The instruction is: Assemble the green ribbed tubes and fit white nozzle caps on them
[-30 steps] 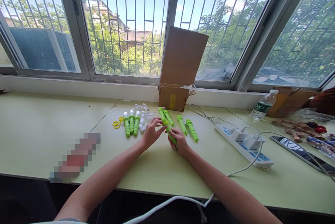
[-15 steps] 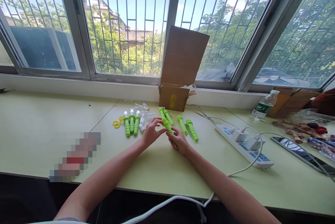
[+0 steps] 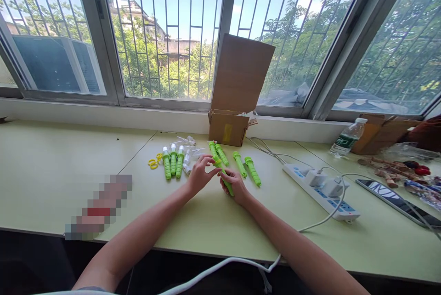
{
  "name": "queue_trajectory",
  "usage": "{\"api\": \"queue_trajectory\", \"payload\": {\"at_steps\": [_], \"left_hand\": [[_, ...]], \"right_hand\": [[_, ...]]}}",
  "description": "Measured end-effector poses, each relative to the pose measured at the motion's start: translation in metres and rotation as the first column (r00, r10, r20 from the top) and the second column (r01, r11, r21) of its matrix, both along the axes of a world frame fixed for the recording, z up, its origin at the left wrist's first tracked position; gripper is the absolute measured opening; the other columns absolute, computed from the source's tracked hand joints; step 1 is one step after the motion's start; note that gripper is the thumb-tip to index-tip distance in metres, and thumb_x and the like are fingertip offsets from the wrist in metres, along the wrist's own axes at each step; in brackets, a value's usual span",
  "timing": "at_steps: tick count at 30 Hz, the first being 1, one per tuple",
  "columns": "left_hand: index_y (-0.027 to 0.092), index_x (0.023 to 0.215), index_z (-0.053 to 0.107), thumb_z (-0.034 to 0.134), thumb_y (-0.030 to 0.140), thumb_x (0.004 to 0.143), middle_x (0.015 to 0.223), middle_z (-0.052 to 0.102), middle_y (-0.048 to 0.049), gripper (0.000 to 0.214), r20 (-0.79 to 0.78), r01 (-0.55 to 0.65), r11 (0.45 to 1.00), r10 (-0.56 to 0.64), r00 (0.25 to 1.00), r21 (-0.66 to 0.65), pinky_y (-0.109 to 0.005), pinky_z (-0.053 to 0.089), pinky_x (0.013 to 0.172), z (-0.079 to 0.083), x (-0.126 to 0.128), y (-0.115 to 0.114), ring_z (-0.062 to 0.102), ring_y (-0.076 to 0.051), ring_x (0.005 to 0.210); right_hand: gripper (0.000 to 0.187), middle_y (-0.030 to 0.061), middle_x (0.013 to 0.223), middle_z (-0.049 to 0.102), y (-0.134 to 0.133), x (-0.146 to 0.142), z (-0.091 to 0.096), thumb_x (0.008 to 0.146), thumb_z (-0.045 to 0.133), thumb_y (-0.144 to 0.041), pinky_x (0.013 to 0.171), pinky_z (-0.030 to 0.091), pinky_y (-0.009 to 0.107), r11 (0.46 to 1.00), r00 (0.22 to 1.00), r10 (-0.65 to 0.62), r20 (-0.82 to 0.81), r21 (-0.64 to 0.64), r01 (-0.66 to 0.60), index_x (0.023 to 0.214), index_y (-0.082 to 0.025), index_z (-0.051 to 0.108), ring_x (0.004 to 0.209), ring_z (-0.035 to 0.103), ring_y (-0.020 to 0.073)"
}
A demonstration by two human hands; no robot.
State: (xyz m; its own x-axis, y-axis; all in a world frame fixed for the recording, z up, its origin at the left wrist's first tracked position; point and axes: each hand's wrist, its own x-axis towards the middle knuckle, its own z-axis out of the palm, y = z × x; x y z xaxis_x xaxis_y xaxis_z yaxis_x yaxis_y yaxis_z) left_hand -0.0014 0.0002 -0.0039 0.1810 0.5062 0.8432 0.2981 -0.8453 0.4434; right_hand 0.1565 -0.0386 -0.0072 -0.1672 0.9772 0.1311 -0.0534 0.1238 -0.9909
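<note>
Over the middle of the table, both hands are closed on one green ribbed plastic tube. At its collared upper end are the fingertips of my left hand. Lower down, my right hand wraps the ribbed body, and part of the tube is hidden by its fingers. Left of my hands lie several green tubes with white tips. Behind and to the right are more green tubes without visible white tips. Small clear and white plastic parts lie beside the left group, near yellow rings.
An open cardboard box stands against the window sill. On the right are a power strip with cables, a phone, a water bottle and wooden pieces. A blurred-out item lies at left.
My right fingers have shifted slightly on the tube, and more of its lower end shows. My left hand stays at the collared end. The other things have not moved.
</note>
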Motion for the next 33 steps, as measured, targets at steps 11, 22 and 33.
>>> {"api": "queue_trajectory", "payload": {"at_steps": [11,22,33], "left_hand": [[0.017,0.088,0.057,0.062,0.032,0.081,0.102,0.058,-0.0059,0.017,0.064,0.089,0.994,-0.086,0.994,-0.057,-0.031,0.062,0.069,-0.004,0.000,0.006,0.064,-0.014,0.087],[0.018,0.084,0.058,0.059,0.032,0.084,0.099,0.060,-0.0057,0.014,0.019,-0.050,0.998,0.050,0.999,0.041,-0.031,0.060,0.069,-0.004,-0.009,0.005,0.063,-0.015,0.088],[0.020,0.088,0.058,0.059,0.033,0.084,0.101,0.060,-0.0051,0.014,-0.033,-0.061,0.996,0.064,0.997,0.065,-0.031,0.060,0.068,-0.002,-0.003,0.000,0.063,-0.015,0.089]], "right_hand": [[0.035,-0.0043,0.046,0.050,-0.001,0.000,0.001,0.072,0.058,-0.051,0.030,0.022,0.020,0.999,0.999,0.028,-0.017,-0.024,-0.028,0.078,-0.016,0.055,0.030,0.037,0.0074],[0.035,-0.0011,0.055,0.052,0.003,-0.008,-0.010,0.082,0.050,-0.053,0.046,0.033,0.024,0.919,0.885,-0.296,0.359,0.359,0.161,0.069,-0.020,0.054,0.045,0.043,0.0115],[0.030,-0.0044,0.053,0.039,0.004,-0.004,-0.005,0.075,0.060,-0.044,0.047,0.028,0.024,0.935,0.923,-0.240,0.302,0.329,0.136,0.063,-0.019,0.049,0.050,0.036,0.0102]]}}
